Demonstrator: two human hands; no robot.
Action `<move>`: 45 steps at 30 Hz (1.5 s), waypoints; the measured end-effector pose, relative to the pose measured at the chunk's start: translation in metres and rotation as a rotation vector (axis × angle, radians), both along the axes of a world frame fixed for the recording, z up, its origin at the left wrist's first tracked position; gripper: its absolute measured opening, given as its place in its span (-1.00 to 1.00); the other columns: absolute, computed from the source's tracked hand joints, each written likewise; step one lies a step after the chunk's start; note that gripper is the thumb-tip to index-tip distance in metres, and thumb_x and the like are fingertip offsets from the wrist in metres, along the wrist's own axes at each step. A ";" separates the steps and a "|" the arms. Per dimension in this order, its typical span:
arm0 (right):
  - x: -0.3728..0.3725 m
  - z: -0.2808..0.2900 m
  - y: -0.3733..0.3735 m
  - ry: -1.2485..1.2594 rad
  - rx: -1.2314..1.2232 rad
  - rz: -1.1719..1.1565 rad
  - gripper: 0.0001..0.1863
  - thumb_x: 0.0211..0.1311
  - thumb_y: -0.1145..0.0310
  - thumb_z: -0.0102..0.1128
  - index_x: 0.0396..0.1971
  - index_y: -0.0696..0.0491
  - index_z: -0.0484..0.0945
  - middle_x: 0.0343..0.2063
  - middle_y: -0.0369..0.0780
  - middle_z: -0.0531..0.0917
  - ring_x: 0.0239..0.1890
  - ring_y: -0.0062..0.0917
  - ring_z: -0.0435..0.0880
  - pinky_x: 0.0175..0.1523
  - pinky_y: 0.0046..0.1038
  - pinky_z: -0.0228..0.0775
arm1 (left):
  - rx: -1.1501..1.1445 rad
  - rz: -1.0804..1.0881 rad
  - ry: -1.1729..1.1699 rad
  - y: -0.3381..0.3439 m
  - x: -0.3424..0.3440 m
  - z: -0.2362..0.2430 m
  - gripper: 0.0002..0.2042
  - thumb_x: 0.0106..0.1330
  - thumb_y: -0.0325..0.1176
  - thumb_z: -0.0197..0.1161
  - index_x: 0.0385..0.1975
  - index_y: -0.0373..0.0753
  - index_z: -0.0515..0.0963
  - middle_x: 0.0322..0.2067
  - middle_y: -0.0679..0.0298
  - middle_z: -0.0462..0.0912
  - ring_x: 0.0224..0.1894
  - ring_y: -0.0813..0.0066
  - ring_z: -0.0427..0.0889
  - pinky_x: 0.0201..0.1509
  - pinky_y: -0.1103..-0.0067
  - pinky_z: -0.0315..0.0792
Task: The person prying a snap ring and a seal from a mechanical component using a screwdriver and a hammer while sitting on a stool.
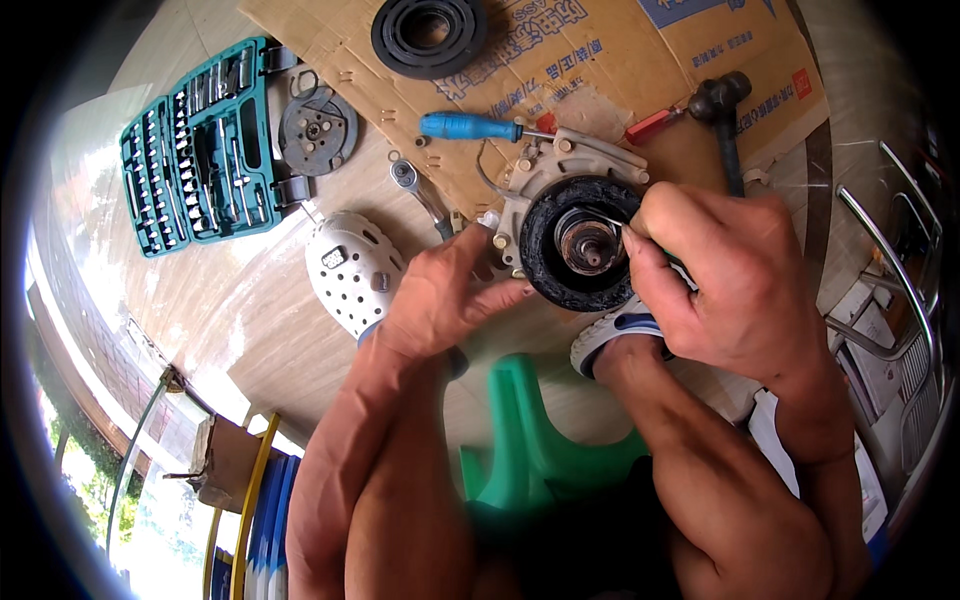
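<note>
Sitting on the floor, in the middle of the view, is a round machine part with a pale metal body and a black ring on its face. A rusty hub shows in the hole of the ring. The bottom edge of the part is hidden behind the hands and a blue and white shoe.

The right hand is closed in a pinch on a thin metal pick. The tip of the pick is at the inner rim of the ring, and it is too small to see what it touches. The left hand is half open. Its fingers rest against the left side of the part and hold nothing else.

A white shoe with holes sits just left of the left hand. A green plastic stool is below the hands, and part of it is blurred and cut off by the legs.

Behind the part lies a blue screwdriver on flat cardboard. A ratchet handle lies near it, with its lower end hidden by the left hand. A hammer is at the upper right. A big black ring lies at the top. A grey round plate sits beside an open teal socket case. Shiny chair rails at the right bend at the picture's edge.
</note>
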State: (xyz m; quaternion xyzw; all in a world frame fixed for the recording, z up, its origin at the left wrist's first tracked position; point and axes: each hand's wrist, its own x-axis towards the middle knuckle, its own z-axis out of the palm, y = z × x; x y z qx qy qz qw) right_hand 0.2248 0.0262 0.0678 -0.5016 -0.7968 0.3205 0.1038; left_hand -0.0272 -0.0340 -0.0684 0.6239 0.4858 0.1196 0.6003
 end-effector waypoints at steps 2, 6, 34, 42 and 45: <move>0.001 -0.004 -0.004 0.014 0.041 0.010 -0.86 0.09 0.61 0.32 -0.46 0.13 0.51 -0.58 -0.13 0.56 -0.60 -0.17 0.57 -0.52 -0.27 0.34 | -0.010 -0.008 0.001 0.000 -0.002 0.000 -0.47 0.28 0.03 0.49 -0.13 -0.37 0.53 -0.36 -0.04 0.70 -0.28 -0.05 0.75 -0.20 0.27 0.59; 0.005 -0.008 -0.006 0.030 0.099 0.044 -0.85 0.05 0.62 0.33 -0.47 0.12 0.51 -0.61 -0.17 0.51 -0.63 -0.21 0.55 -0.54 -0.27 0.31 | -0.034 0.018 -0.020 -0.001 -0.001 0.001 -0.48 0.28 0.03 0.48 -0.12 -0.36 0.53 -0.36 -0.05 0.69 -0.24 -0.10 0.74 -0.17 0.25 0.58; 0.013 -0.032 -0.018 0.143 0.228 0.005 -0.85 0.03 0.60 0.34 -0.46 0.10 0.52 -0.59 -0.19 0.54 -0.62 -0.28 0.57 -0.52 -0.30 0.39 | -0.137 0.024 -0.025 -0.001 0.001 0.010 -0.47 0.35 0.03 0.42 -0.06 -0.40 0.52 -0.28 -0.15 0.71 -0.16 -0.18 0.73 -0.08 0.20 0.57; 0.013 0.002 -0.003 0.180 -0.047 -0.153 -0.93 0.19 0.59 0.34 -0.39 0.20 0.59 -0.56 -0.18 0.68 -0.50 -0.53 0.72 -0.38 -0.50 0.47 | -0.142 0.018 -0.006 -0.001 0.003 0.008 -0.43 0.33 0.07 0.42 -0.05 -0.40 0.49 -0.34 -0.17 0.69 -0.17 -0.26 0.70 -0.11 0.17 0.55; 0.014 -0.003 0.005 0.154 -0.060 -0.121 -0.91 0.16 0.59 0.36 -0.39 0.19 0.58 -0.54 -0.17 0.69 -0.49 -0.48 0.74 -0.37 -0.47 0.49 | -0.131 0.013 -0.011 -0.002 0.004 0.005 -0.43 0.33 0.07 0.42 -0.02 -0.39 0.48 -0.36 -0.15 0.69 -0.18 -0.26 0.70 -0.11 0.17 0.56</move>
